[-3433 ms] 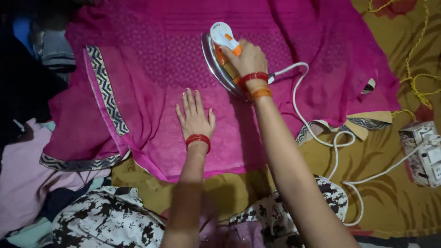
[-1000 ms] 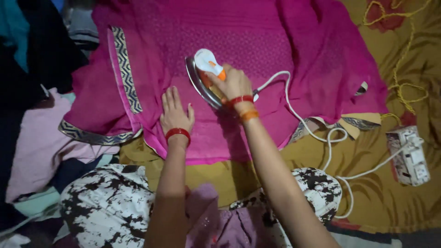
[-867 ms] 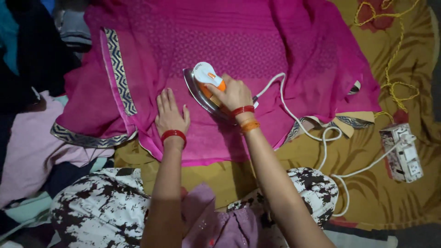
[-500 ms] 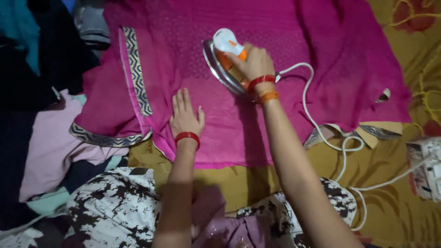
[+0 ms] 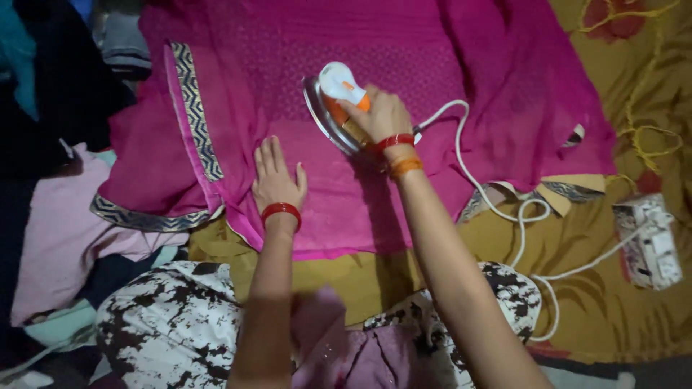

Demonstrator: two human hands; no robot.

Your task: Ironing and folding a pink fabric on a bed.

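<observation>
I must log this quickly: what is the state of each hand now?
Left hand: open, flat on the pink cloth, holding nothing.
Right hand: closed around the handle of the iron.

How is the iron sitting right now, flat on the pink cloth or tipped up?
Tipped: the iron leans on its edge, metal soleplate showing, gripped by the right hand over the pink cloth.
</observation>
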